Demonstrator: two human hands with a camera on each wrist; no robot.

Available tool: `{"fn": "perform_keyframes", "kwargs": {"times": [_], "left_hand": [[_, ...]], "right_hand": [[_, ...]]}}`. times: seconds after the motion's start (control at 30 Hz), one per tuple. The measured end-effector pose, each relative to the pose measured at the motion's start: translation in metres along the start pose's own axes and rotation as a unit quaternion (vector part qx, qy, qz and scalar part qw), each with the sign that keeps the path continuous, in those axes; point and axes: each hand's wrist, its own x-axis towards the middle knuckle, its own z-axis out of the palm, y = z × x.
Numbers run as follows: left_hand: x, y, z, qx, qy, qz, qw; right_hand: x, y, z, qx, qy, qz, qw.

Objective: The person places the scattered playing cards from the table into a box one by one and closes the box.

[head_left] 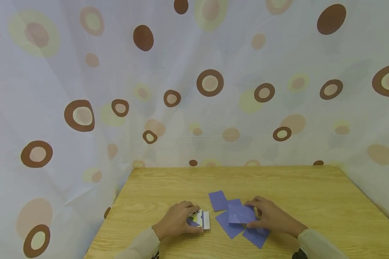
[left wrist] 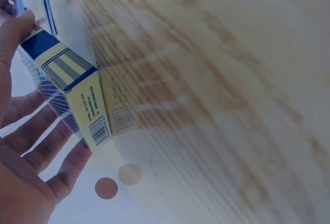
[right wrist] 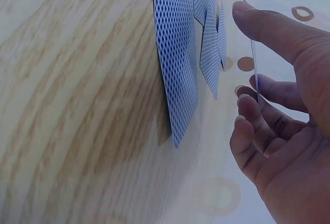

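Note:
A small card box (head_left: 206, 220) with its white flap out to the right lies on the table, gripped by my left hand (head_left: 178, 219) between thumb and fingers. In the left wrist view the box's end (left wrist: 88, 108) carries a barcode, and its side has blue and cream stripes. My right hand (head_left: 270, 217) pinches a blue-patterned playing card (head_left: 241, 214) at its right edge, above other cards. The held card (right wrist: 254, 62) appears nearly edge-on in the right wrist view. Several blue-backed cards lie loose: one apart-looking card (head_left: 218, 200) behind, another (head_left: 257, 237) in front.
The wooden table (head_left: 311, 194) extends on both sides and behind the cards. A white curtain (head_left: 233, 115) with brown and yellow dots hangs behind the table and along both sides.

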Motion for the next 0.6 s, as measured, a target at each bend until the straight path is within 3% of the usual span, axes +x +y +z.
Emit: {"fn": "perform_keyframes", "kwargs": {"times": [0.6], "left_hand": [[0.001,-0.001,0.001,0.006,0.004,0.008,0.9999]], "right_hand": [[0.019,-0.012,0.005,0.027,-0.009,0.004,1.000]]}}
